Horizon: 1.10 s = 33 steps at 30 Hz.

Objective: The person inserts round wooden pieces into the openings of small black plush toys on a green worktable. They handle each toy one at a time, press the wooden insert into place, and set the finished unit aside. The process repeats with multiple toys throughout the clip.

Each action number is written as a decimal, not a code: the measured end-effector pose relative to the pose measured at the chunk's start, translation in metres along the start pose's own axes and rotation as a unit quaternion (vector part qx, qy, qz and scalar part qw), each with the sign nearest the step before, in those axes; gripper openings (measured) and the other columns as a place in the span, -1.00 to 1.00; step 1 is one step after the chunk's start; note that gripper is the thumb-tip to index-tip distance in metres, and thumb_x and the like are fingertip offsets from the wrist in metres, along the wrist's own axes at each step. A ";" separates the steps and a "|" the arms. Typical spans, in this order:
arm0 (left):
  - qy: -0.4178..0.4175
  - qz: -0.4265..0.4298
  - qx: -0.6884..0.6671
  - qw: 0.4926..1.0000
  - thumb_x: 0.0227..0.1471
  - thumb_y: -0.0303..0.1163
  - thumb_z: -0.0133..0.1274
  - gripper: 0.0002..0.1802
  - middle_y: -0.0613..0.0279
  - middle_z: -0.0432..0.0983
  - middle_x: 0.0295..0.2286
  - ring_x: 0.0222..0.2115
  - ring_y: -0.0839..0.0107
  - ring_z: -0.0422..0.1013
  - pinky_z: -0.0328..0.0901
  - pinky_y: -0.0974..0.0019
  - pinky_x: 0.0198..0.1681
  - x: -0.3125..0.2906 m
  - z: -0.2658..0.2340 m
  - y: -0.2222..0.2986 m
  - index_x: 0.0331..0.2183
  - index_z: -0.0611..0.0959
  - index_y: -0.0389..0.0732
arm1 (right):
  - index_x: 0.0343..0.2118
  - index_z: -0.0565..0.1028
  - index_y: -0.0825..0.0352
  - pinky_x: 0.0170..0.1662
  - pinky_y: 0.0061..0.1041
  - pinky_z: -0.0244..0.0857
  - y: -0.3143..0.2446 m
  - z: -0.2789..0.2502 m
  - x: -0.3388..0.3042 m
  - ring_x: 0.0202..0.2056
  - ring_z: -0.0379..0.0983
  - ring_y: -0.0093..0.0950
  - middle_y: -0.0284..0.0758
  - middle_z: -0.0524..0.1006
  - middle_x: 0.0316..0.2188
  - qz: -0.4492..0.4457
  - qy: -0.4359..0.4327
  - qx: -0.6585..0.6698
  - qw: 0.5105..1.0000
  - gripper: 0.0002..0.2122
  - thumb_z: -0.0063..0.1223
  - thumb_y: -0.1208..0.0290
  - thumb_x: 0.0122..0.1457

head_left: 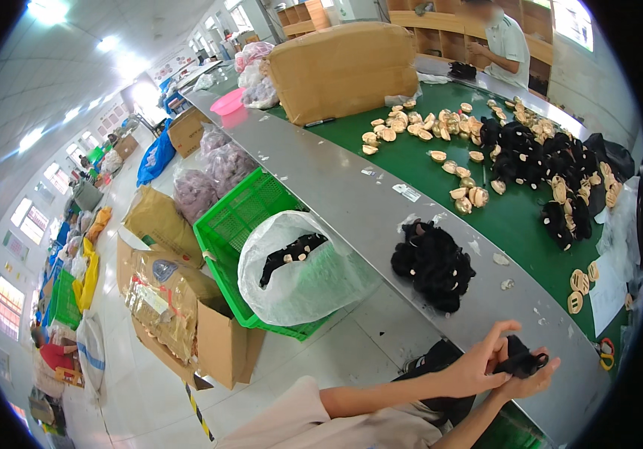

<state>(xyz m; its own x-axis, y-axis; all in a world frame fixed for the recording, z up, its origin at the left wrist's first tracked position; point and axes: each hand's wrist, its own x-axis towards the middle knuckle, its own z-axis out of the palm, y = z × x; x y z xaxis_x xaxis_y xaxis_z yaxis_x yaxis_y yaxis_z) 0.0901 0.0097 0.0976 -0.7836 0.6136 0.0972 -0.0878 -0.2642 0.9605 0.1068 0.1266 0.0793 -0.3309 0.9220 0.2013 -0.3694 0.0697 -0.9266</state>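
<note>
Both hands are held together over the near edge of the table, around a small black fabric piece (519,361). My left hand (484,358) pinches it from the left, forefinger raised. Underneath and to the right, my right hand (532,383) is closed on the same piece, which has a loop-like end by the fingers. The fingers hide part of it. Just beyond the hands, a heap of black fuzzy pieces (433,266) with small pale spots lies on the grey metal table border (336,176).
Cream oval shell-like pieces (447,123) and more black plush pieces (519,153) cover parts of the green tabletop (426,179). Scissors (605,354) lie at right. Left of the table stand a green crate (235,206) with a plastic bag (276,295) and cardboard boxes (220,337). A person (507,45) works opposite.
</note>
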 end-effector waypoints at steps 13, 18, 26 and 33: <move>-0.016 0.160 0.388 0.907 -0.28 -0.44 0.28 -0.43 0.23 0.44 -0.42 -0.45 0.19 0.40 0.29 0.23 -0.36 -0.010 -0.018 0.007 -0.11 0.51 -0.12 | -0.76 0.14 0.31 -0.53 -0.48 -0.15 0.040 -0.020 -0.013 -0.65 0.01 -0.53 -0.36 0.09 -0.77 -0.098 -0.103 0.139 0.980 -0.54 -0.29 0.17 0.26; 0.029 0.178 0.387 0.904 -0.32 -0.44 0.29 -0.42 0.25 0.47 -0.47 -0.43 0.22 0.44 0.35 0.22 -0.31 -0.002 -0.011 -0.005 -0.12 0.54 -0.09 | -0.69 0.23 0.30 -0.54 -0.47 0.00 0.058 -0.032 -0.005 -0.67 0.11 -0.54 -0.41 0.18 -0.76 -0.084 -0.074 0.093 0.989 -0.63 -0.40 0.26 0.24; 0.103 0.185 0.409 0.888 -0.34 -0.54 0.28 -0.41 0.25 0.43 -0.50 -0.52 0.28 0.40 0.28 0.29 -0.48 0.016 -0.007 -0.002 -0.12 0.56 -0.11 | -0.82 0.31 0.45 -0.65 -0.51 -0.05 0.032 0.018 0.012 -0.75 0.12 -0.51 -0.26 0.30 -0.84 -0.199 -0.052 0.104 0.973 -0.52 -0.21 0.35 0.26; 0.092 0.252 0.459 0.847 -0.32 -0.42 0.35 -0.54 0.18 0.39 -0.32 -0.36 0.29 0.34 0.23 0.33 -0.41 0.013 -0.015 0.017 -0.23 0.63 -0.11 | -0.78 0.33 0.43 -0.67 -0.47 0.00 0.002 0.014 0.005 -0.78 0.17 -0.45 -0.30 0.33 -0.82 -0.184 -0.122 0.150 0.964 -0.57 -0.19 0.34 0.22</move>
<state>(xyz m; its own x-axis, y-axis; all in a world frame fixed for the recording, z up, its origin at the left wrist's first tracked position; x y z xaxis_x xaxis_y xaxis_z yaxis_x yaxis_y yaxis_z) 0.0690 0.0018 0.1111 -0.6696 0.4458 0.5941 0.7353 0.2847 0.6151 0.0925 0.1255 0.0833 -0.3101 0.7360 0.6018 -0.7229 0.2287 -0.6520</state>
